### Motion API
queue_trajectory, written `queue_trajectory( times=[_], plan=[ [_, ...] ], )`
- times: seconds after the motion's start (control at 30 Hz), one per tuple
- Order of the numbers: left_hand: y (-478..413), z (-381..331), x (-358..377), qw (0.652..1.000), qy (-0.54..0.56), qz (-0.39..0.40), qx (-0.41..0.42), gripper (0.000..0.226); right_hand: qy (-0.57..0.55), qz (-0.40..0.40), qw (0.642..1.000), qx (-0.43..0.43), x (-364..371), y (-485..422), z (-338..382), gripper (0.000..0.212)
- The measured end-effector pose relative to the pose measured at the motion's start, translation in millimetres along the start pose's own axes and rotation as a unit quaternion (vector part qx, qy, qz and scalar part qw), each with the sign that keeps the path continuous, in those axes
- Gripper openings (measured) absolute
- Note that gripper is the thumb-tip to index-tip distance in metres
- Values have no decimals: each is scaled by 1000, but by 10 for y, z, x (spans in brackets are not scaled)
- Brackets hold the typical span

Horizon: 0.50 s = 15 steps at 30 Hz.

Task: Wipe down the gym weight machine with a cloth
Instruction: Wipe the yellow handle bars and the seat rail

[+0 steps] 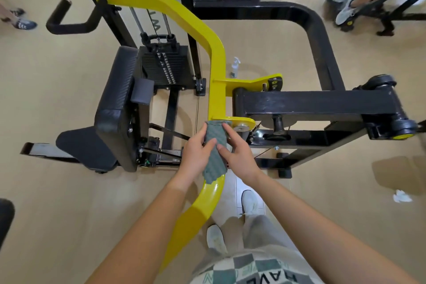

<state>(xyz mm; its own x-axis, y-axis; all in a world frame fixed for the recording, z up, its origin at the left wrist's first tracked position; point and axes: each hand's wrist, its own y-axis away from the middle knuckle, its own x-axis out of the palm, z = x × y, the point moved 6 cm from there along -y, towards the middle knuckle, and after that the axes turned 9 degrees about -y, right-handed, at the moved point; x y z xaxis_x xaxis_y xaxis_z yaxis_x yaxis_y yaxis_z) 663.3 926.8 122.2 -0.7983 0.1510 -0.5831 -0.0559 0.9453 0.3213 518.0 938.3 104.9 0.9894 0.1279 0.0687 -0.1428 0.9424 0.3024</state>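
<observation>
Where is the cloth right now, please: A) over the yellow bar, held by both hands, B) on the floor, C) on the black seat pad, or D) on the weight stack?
A: the cloth drapes over the yellow bar, gripped by the left hand and right hand.

Head-worn wide-angle view looks steeply down, near the weight machine.
</observation>
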Motion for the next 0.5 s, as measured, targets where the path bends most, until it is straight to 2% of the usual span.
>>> queue_trajectory(
  times=[0.13, 0.3, 0.5],
  plan=[
    [-151, -19, -10, 1000, 22, 14, -9, 66, -24, 6, 1000, 14, 23, 8, -33, 60],
    [7, -96, -94, 998, 30, 47, 4, 61, -19, 32, 999, 9, 57, 83, 12, 70],
    [457, 137, -63, 996, -2, 89, 4, 73, -20, 48, 999, 11, 83, 422, -134, 70]
  ],
)
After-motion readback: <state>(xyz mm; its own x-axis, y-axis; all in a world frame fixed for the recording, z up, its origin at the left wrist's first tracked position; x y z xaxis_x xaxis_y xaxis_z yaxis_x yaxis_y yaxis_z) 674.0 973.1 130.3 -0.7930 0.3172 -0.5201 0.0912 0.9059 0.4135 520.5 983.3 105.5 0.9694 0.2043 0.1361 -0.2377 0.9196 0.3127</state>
